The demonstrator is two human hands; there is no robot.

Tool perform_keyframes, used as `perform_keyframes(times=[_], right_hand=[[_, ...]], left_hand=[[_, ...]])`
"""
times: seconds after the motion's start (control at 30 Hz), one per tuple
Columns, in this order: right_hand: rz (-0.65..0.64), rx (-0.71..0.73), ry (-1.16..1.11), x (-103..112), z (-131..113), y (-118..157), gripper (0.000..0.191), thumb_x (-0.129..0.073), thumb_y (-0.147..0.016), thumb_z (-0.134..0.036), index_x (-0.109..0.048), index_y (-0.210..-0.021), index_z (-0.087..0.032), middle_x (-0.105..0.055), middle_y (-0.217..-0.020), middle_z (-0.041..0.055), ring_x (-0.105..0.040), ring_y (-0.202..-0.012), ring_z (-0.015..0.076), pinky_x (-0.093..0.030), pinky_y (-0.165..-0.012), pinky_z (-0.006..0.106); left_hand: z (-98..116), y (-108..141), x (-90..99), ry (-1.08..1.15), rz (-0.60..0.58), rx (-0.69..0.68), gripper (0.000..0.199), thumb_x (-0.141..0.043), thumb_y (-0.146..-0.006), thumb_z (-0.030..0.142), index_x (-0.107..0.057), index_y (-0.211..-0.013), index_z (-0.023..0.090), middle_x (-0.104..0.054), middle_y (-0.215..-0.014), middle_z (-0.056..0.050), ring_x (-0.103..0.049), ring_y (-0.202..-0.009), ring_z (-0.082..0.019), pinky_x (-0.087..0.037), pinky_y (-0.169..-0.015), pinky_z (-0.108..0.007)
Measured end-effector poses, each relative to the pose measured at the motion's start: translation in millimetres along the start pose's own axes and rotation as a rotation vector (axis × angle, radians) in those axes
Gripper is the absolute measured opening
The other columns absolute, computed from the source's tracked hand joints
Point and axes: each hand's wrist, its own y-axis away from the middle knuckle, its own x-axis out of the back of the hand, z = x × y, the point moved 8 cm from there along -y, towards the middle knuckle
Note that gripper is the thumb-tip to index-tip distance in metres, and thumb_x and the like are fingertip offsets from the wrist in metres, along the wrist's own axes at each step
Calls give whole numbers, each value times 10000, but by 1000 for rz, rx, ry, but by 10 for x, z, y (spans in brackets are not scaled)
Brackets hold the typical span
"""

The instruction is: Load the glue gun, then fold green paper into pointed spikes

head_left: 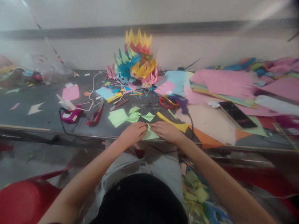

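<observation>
At the table's front edge, a light green paper (150, 133) lies between my two hands. My left hand (133, 133) has its fingers pressed together on the paper's left side. From the right, my right hand (166, 130) pinches the paper's upper part, its fingertips close to those of the left. Just behind are a stack of green squares (118, 117) and several folded green pieces (148, 116). A curved yellow strip (174, 123) lies beyond my right hand.
A multicoloured paper crown-like piece (137, 62) stands at the back. Red-handled pliers (95, 115), a purple device (71, 115) and a yellow cutter (114, 97) lie left. Right are a glue gun (183, 104), red scissors (167, 102), paper sheets (224, 82) and a phone (238, 114).
</observation>
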Motion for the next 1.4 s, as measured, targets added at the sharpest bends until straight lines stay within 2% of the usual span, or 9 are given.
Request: perform_keyframes(times=[0.23, 0.47, 0.67, 0.83, 0.97, 1.13, 1.2, 1.27, 1.4], right_hand=[[-35, -1, -4, -18, 3, -18, 289, -422, -897, -171, -633, -1094, -163, -662, -1117, 70, -597, -982, 183, -499, -855, 349], [-60, 0, -17, 2, -21, -58, 277, -427, -889, -178, -641, -1061, -145, -672, -1074, 81, -589, -973, 190, -485, -847, 344], [-82, -97, 13, 62, -71, -146, 268, -448, -890, -275, -673, -939, -139, -698, -941, 76, -583, -874, 207, -454, -797, 356], [-51, -182, 48, 182, -90, -40, 266, -477, -878, -316, -698, -851, -171, -714, -855, 44, -547, -804, 193, -419, -737, 326], [9, -171, 71, 245, -109, 63, 249, -499, -867, -315, -707, -835, -181, -720, -867, 35, -531, -795, 189, -402, -719, 313], [24, -198, 17, 206, -49, -53, 309, -464, -887, -275, -684, -703, -160, -670, -675, 47, -534, -706, 169, -402, -682, 292], [31, -249, -16, 160, 13, -118, 311, -446, -897, -256, -689, -734, -153, -648, -668, 47, -538, -674, 156, -409, -661, 279], [22, -290, -23, 89, 60, -164, 274, -439, -902, -237, -695, -872, -141, -644, -716, 53, -554, -699, 156, -419, -658, 269], [-67, -275, 93, -49, 40, -210, 300, -419, -904, -184, -626, -1094, -81, -656, -804, 95, -573, -771, 185, -431, -698, 291]], left_hand=[[-27, 4, -36, 2, -52, 18, 198, -446, -894, 196, -581, -1031, 150, -637, -1087, -83, -570, -1044, -195, -461, -900, -351], [-28, 2, -78, -74, -60, -9, 251, -423, -900, 195, -572, -1093, 137, -587, -1212, -92, -474, -1192, -211, -414, -956, -354], [-29, -26, -74, -92, -140, 13, 235, -440, -883, 204, -586, -1062, 155, -606, -1186, -78, -528, -1084, -209, -418, -922, -364], [-47, 0, -57, -102, -132, 42, 264, -431, -894, 236, -576, -1105, 169, -589, -1228, -54, -524, -1047, -216, -415, -914, -381], [-37, 19, -68, -103, -113, 36, 252, -431, -895, 241, -587, -1079, 169, -585, -1234, -47, -508, -1077, -218, -406, -930, -383], [-1, 13, -49, -87, -67, 9, 256, -419, -884, 185, -580, -1078, 138, -589, -1202, -74, -496, -1113, -206, -392, -960, -344], [4, 7, -49, -79, -76, 11, 249, -424, -876, 179, -585, -1062, 131, -605, -1152, -82, -521, -1079, -196, -392, -962, -332], [4, 7, -49, -88, -87, 19, 245, -435, -868, 186, -590, -1052, 136, -617, -1119, -84, -532, -1070, -200, -388, -965, -346], [12, 52, -60, -108, -104, 37, 302, -422, -871, 211, -565, -1130, 147, -606, -1187, -80, -502, -1151, -209, -360, -992, -377]])
